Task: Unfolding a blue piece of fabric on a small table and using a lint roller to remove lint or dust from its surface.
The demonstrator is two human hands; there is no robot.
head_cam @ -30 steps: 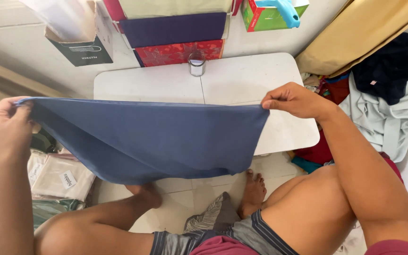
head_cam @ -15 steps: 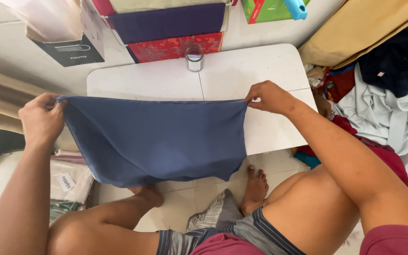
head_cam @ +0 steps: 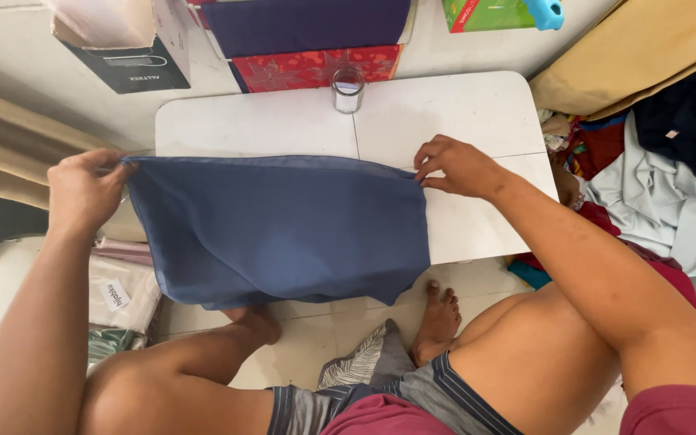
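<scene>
A blue cloth (head_cam: 283, 229) hangs spread between my two hands over the near part of a low white table (head_cam: 453, 113). My left hand (head_cam: 86, 189) pinches its upper left corner, just off the table's left edge. My right hand (head_cam: 453, 167) pinches the upper right corner, low over the tabletop. The cloth's lower edge droops past the table's front edge, above my bare feet on the tiled floor.
A small glass (head_cam: 348, 89) stands at the table's far edge. Behind it lean purple and red flat packages (head_cam: 316, 68), a dark box (head_cam: 134, 68) and a green box (head_cam: 485, 14). A heap of clothes (head_cam: 662, 185) lies right; bagged cloth (head_cam: 122, 294) lies left.
My hands have come closer together and lowered the cloth toward the tabletop. Its top edge now lies near the table surface.
</scene>
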